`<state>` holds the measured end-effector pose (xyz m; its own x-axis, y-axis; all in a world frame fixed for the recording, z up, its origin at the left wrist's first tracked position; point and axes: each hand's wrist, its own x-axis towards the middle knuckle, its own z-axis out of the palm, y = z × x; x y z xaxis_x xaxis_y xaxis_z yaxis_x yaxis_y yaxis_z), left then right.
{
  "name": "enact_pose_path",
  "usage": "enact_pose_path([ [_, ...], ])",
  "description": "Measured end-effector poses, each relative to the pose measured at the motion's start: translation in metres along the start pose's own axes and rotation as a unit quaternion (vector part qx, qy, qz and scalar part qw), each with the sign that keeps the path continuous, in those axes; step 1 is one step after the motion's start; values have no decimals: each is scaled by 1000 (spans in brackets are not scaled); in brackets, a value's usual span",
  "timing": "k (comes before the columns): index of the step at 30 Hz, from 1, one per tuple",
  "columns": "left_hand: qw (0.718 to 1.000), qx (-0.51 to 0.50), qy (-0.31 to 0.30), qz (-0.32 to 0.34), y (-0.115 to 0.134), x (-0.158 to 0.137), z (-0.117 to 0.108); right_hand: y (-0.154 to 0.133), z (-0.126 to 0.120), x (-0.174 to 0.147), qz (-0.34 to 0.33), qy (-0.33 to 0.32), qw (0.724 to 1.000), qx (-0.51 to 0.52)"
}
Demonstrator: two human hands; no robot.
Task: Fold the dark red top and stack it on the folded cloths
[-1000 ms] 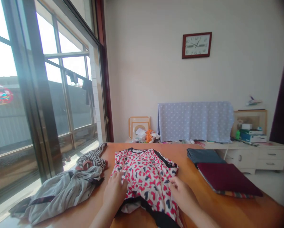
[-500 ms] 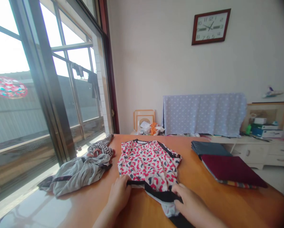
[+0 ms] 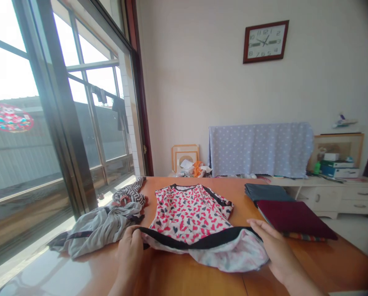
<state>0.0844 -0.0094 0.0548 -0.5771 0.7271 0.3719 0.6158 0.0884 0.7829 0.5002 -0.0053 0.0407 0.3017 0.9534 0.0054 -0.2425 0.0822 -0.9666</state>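
Note:
A white T-shirt [image 3: 190,211] printed with red and dark hearts lies on the wooden table [image 3: 171,279], its neckline towards the far edge. The black hem band is lifted at the near side and stretched between my hands, and its pale inside shows at the right. My left hand [image 3: 131,246] is closed on the hem's left corner. At the right end of the hem, my right hand [image 3: 274,248] grips the fabric, with its fingertips pointing left along the band. The thumb of that hand is mostly hidden by the cloth.
Left of the shirt lies a crumpled grey garment [image 3: 100,230], with a striped one [image 3: 130,193] behind it. Folded dark blue [image 3: 267,192] and maroon clothes [image 3: 295,220] lie at the right. A large window [image 3: 88,123] borders the table's left side.
My hands have moved apart, the left to the left and the right to the right. The hem, bunched and twisted before, is now spread wide and raised. The view has shifted slightly.

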Motion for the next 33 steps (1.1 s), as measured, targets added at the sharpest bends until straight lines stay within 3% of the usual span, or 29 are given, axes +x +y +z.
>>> enact_pose_path([
  [2, 992, 120, 37, 28, -1, -6, 1, 12, -3, 1, 5, 20, 999, -29],
  [4, 984, 148, 12, 101, 7, -18, 5, 21, -1, 0, 15, 12, 999, -32],
  [7, 963, 98, -135, 211, 27, -41, 15, 25, 3, -1, 22, -26, 999, 31],
  [10, 913, 81, -293, 272, 42, -57, 23, 20, 4, 3, 1, -35, 996, 88],
  [12, 890, 89, -340, 292, 45, -62, 27, 18, 1, 6, -14, -27, 994, 107],
  [15, 893, 109, -329, 288, 42, -61, 28, 23, -7, 9, -22, -1, 997, 73],
  [17, 902, 128, -304, 279, 40, -61, 29, 28, -12, 9, -60, 46, 996, -41],
  [19, 908, 146, -285, 270, 39, -62, 30, 31, -14, 4, -150, 99, 963, -202],
  [21, 907, 149, -287, 269, 40, -65, 32, 30, -10, -5, -240, 103, 906, -334],
  [23, 900, 137, -303, 283, 41, -69, 35, 26, -1, -17, -273, 18, 873, -403],
  [27, 903, 116, -290, 296, 41, -76, 38, 28, 22, -40, -248, -222, 832, -445],
  [30, 911, 116, -278, 283, 40, -77, 36, 40, 29, -42, -262, -235, 802, -483],
  [33, 913, 124, -274, 276, 41, -78, 33, 48, 30, -34, -255, -223, 800, -494],
])
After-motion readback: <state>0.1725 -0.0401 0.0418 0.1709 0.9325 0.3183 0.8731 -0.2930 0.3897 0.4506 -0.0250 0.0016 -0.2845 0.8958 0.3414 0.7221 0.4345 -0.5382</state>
